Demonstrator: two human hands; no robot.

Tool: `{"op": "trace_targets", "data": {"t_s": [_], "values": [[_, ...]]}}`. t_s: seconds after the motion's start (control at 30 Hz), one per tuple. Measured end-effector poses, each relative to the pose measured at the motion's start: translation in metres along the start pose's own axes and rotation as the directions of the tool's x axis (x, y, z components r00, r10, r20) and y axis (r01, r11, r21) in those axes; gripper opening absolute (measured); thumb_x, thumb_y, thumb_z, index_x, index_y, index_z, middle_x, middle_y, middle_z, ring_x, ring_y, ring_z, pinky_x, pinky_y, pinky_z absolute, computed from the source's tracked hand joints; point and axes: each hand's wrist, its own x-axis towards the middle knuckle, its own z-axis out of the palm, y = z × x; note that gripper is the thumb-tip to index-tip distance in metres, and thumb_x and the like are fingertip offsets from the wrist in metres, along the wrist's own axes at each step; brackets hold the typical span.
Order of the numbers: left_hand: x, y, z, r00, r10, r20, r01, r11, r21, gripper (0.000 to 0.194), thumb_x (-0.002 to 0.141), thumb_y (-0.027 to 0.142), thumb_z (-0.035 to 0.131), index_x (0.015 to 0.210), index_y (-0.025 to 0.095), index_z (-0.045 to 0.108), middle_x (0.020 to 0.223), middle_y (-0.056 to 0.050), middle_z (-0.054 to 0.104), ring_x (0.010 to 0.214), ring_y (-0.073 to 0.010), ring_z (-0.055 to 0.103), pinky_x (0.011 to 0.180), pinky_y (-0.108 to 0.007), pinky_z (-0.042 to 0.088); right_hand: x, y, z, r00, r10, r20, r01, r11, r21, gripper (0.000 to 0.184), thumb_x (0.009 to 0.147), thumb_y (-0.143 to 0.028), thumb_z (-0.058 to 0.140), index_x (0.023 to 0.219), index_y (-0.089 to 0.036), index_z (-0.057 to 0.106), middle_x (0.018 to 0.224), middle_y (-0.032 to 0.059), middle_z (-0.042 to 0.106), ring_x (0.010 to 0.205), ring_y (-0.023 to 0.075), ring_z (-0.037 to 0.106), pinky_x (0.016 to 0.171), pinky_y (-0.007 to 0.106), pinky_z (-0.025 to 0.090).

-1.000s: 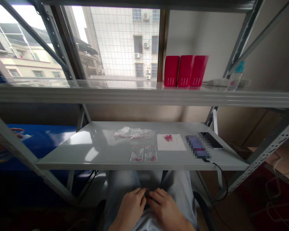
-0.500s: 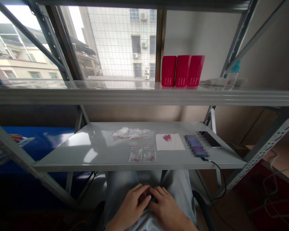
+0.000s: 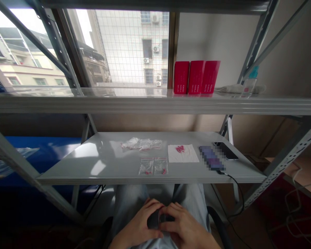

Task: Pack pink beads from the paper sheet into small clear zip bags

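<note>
Both my hands rest on my lap below the grey shelf [image 3: 106, 166]. My left hand [image 3: 138, 224] and my right hand [image 3: 182, 226] curl together around a small dark object [image 3: 155, 218] with a thin reddish band; I cannot name it. On the shelf lie two small clear zip bags [image 3: 153, 166] holding a few pink pieces. A white napkin [image 3: 182, 153] to their right carries a small heap of pink pieces [image 3: 180, 148]. Behind them is a loose pile of empty clear bags [image 3: 141, 144].
Two phones [image 3: 217, 155] lie at the shelf's right, one with a black cable [image 3: 237, 190] hanging off the edge. Three red boxes [image 3: 196, 77] and a bottle [image 3: 250, 83] stand on the upper shelf [image 3: 93, 103]. Slanted metal rack struts [image 3: 282, 162] flank both sides.
My fingers have drawn closer together and lifted slightly, now curling round the small dark object that was barely visible between them before. The shelf items have not moved.
</note>
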Motion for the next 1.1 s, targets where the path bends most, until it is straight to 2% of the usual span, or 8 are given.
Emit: {"op": "trace_targets", "data": {"t_s": [0.13,0.23,0.4,0.43,0.53,0.7,0.93,1.1], "values": [[-0.001,0.004,0.003,0.998,0.015,-0.060,-0.022,0.993,-0.113,0.074,0.069,0.076,0.077,0.120,0.023,0.067,0.116,-0.010,0.065,0.111,-0.0312,0.058,0.109,-0.046,0.043,-0.002,-0.003,-0.009,0.984,-0.111,-0.140,0.113,0.994,0.006,0.046,0.080,-0.011,0.057,0.122,-0.029,0.067,0.135,0.0048,0.063,0.114,0.0245,0.060,0.099,0.041,0.046],[0.005,0.013,0.002,0.996,0.032,-0.081,-0.052,0.965,-0.256,0.072,0.074,0.076,0.073,0.120,0.022,0.066,0.113,-0.009,0.063,0.106,-0.0285,0.059,0.097,-0.039,0.049,0.003,0.014,-0.037,0.891,-0.156,-0.427,0.155,0.987,-0.037,0.044,0.089,-0.007,0.048,0.127,-0.026,0.062,0.129,0.0089,0.065,0.113,0.0234,0.061,0.095,0.040,0.049],[0.063,0.046,-0.003,0.977,0.146,-0.155,-0.204,0.854,-0.478,0.070,0.074,0.064,0.084,0.126,0.022,0.065,0.107,-0.007,0.066,0.104,-0.0251,0.061,0.097,-0.036,0.046,0.042,0.097,-0.113,0.696,0.136,-0.705,-0.255,0.965,-0.066,0.028,0.098,-0.018,0.047,0.114,-0.021,0.070,0.109,0.0121,0.071,0.105,0.0260,0.065,0.093,0.038,0.052],[0.082,0.053,-0.002,0.963,0.167,-0.212,-0.255,0.822,-0.510,0.068,0.074,0.062,0.084,0.125,0.022,0.066,0.104,-0.007,0.066,0.104,-0.0246,0.061,0.098,-0.036,0.046,0.053,0.116,-0.126,0.693,0.233,-0.682,-0.388,0.918,-0.081,0.027,0.097,-0.018,0.047,0.110,-0.020,0.071,0.106,0.0114,0.073,0.101,0.0252,0.065,0.091,0.037,0.052],[0.143,0.069,0.003,0.882,0.100,-0.460,-0.376,0.738,-0.561,0.061,0.076,0.058,0.084,0.121,0.022,0.068,0.100,-0.006,0.067,0.103,-0.0234,0.062,0.100,-0.035,0.046,0.080,0.158,-0.146,0.698,0.315,-0.643,-0.489,0.866,-0.106,0.024,0.095,-0.015,0.051,0.103,-0.016,0.074,0.100,0.0122,0.074,0.095,0.0252,0.067,0.090,0.035,0.050],[0.211,0.077,0.017,0.706,-0.166,-0.689,-0.463,0.629,-0.625,0.048,0.084,0.050,0.076,0.120,0.022,0.062,0.118,-0.009,0.067,0.116,-0.0243,0.062,0.105,-0.035,0.046,0.094,0.182,-0.135,0.754,0.345,-0.559,-0.517,0.836,-0.181,0.021,0.096,-0.015,0.055,0.101,-0.015,0.076,0.099,0.0113,0.075,0.097,0.0236,0.066,0.089,0.030,0.047],[0.229,0.062,0.029,0.605,-0.242,-0.758,-0.476,0.653,-0.589,0.046,0.086,0.048,0.073,0.120,0.022,0.057,0.114,-0.007,0.066,0.110,-0.0229,0.065,0.101,-0.035,0.050,0.093,0.189,-0.126,0.801,0.369,-0.471,-0.518,0.821,-0.238,0.027,0.100,-0.014,0.051,0.103,-0.016,0.077,0.105,0.0110,0.074,0.102,0.0232,0.064,0.092,0.029,0.044],[0.230,0.059,0.030,0.626,-0.222,-0.748,-0.452,0.678,-0.580,0.044,0.087,0.046,0.073,0.121,0.021,0.057,0.112,-0.007,0.067,0.107,-0.0226,0.066,0.097,-0.034,0.051,0.096,0.186,-0.129,0.811,0.366,-0.457,-0.513,0.821,-0.253,0.028,0.101,-0.014,0.050,0.103,-0.015,0.078,0.105,0.0115,0.074,0.100,0.0219,0.064,0.090,0.028,0.044]]}}
